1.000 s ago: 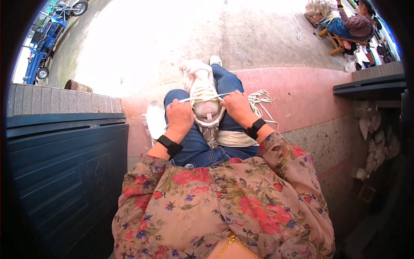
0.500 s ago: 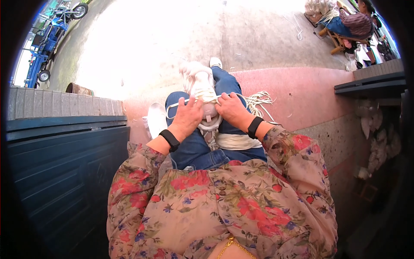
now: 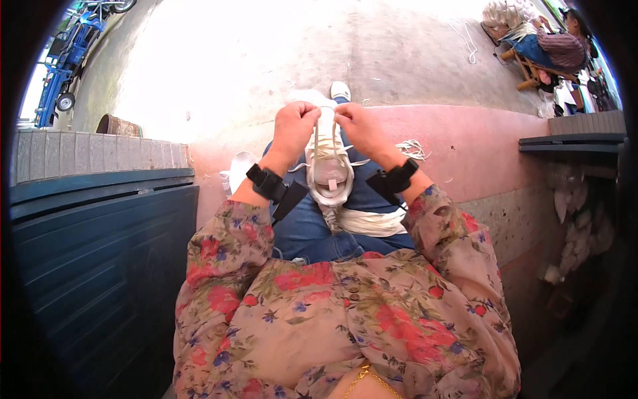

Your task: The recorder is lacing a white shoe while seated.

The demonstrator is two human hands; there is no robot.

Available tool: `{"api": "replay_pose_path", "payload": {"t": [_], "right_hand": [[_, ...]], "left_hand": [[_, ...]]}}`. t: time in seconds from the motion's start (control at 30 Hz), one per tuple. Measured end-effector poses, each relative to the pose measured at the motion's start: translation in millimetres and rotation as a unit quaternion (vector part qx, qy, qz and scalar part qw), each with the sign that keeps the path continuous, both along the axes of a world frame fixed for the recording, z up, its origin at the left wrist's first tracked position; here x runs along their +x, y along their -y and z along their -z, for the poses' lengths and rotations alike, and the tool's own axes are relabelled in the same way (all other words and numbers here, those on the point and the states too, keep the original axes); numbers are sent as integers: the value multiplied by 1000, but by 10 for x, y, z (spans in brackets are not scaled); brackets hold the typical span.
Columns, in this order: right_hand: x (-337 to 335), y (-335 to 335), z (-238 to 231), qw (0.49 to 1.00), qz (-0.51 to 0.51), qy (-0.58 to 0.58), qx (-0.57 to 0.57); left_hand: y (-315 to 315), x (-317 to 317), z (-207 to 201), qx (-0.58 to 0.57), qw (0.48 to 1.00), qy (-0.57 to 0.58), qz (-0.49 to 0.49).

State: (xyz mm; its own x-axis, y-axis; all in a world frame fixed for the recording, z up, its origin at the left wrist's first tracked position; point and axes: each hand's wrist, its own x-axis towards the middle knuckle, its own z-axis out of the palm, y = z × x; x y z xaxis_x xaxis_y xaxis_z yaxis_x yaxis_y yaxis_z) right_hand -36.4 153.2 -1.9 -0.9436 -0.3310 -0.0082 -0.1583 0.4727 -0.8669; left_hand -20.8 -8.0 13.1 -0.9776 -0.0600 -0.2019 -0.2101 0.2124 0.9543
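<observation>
A pale sneaker (image 3: 331, 191) rests between my thighs, its opening toward me and its toe pointing away. Cream shoelace (image 3: 318, 141) strands run up its front to my fingers. My left hand (image 3: 292, 133) pinches the lace on the left side near the toe end. On the right side, my right hand (image 3: 361, 129) holds another stretch of it between thumb and fingers. Loose lace also crosses the shoe's sides. A bundle of cream laces (image 3: 375, 222) lies across my right thigh, and more loose laces (image 3: 413, 149) lie beyond my right knee.
Left of my leg is another white shoe (image 3: 242, 167). Dark blue panels (image 3: 100, 266) stand close at my left. A brown bucket (image 3: 118, 125) and blue vehicle (image 3: 63, 66) are farther off. At far right a person (image 3: 561, 50) sits beside a pile of pale shoes (image 3: 510, 14).
Both hands have moved away from me, toward the toe, drawing lace strands up along the shoe. The shoe's opening is now uncovered. My view has shifted slightly.
</observation>
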Motion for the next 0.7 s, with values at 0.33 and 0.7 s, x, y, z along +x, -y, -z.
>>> {"api": "replay_pose_path", "payload": {"t": [0.33,0.7], "right_hand": [[857,-1003,137,981,145,82,97],[1183,-685,-161,947,-190,-56,253]], "left_hand": [[2027,515,1738,-407,897,166,-46],[2354,1175,2389,-373,914,147,-64]]}}
